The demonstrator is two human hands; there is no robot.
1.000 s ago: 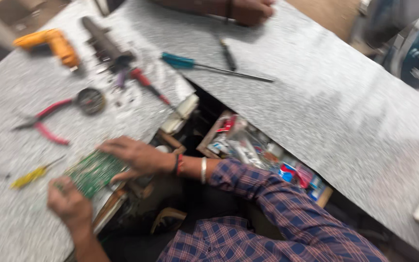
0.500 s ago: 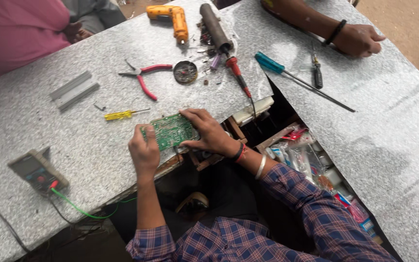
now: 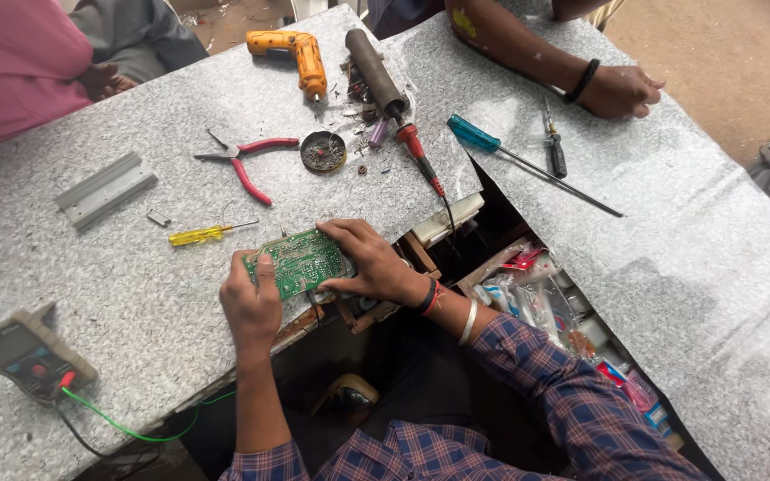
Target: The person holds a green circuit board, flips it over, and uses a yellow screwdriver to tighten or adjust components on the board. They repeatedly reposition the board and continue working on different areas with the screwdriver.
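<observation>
Hands (image 3: 251, 303) (image 3: 372, 263) clasped the green circuit board (image 3: 300, 261) at the surface (image 3: 135, 294) edge: left grip grasping its left end, right grip grasping its right. Yellow screwdriver (image 3: 200, 235) lay just beyond the board, red pliers (image 3: 242, 160) farther.

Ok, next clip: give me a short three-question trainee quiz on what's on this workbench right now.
1. True or false: both of the person's hands are on the green circuit board.
2. Which tool lies nearest the board on the table?
A. the orange drill
B. the yellow screwdriver
C. the blue screwdriver
3. What colour is the wire running from the meter at the table's near-left edge?

Key
1. True: the left hand grips its left end, the right hand covers its right end.
2. B
3. Green
</observation>
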